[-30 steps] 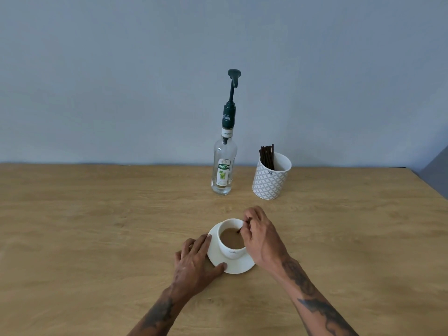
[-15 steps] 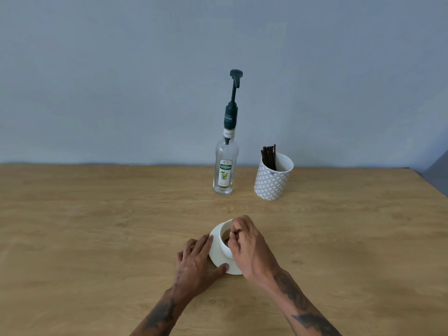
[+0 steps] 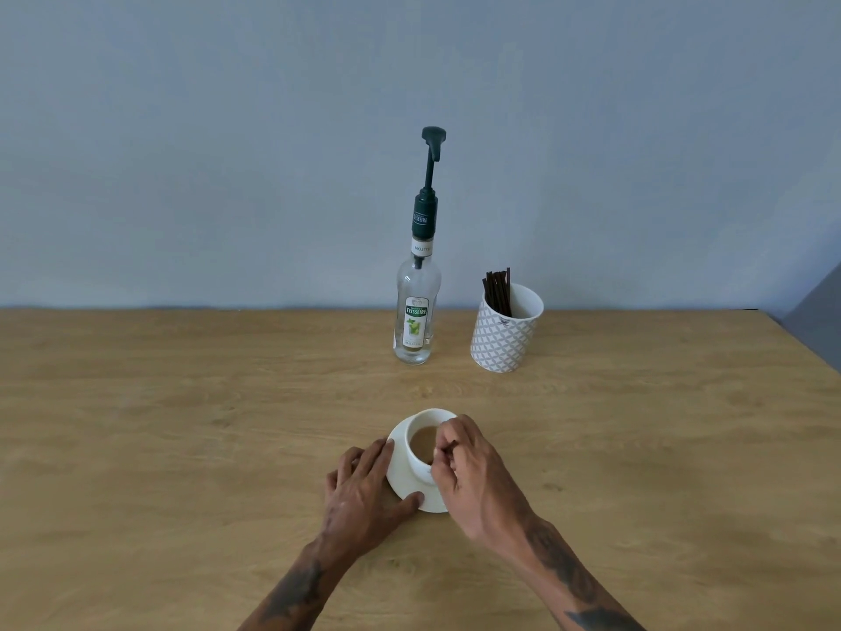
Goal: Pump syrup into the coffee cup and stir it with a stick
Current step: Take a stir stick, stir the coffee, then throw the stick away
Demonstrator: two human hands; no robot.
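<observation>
A white coffee cup (image 3: 419, 466) filled with light brown coffee stands on a white saucer (image 3: 397, 453) near the table's front middle. My right hand (image 3: 468, 475) hovers over the cup's right side, fingers pinched on a thin dark stir stick (image 3: 450, 446) that dips into the coffee. My left hand (image 3: 364, 489) lies flat on the table with its fingers and thumb against the saucer's left and front edge. A clear syrup bottle (image 3: 416, 316) with a tall dark green pump stands behind the cup.
A white patterned holder (image 3: 505, 334) with several dark stir sticks stands to the right of the bottle. The wooden table (image 3: 182, 425) meets a blue-grey wall at the back; its right edge runs diagonally at far right.
My right hand has circled over the cup with the stick, from the right rim across to the left and back toward the near right. My left hand stayed on the saucer.
</observation>
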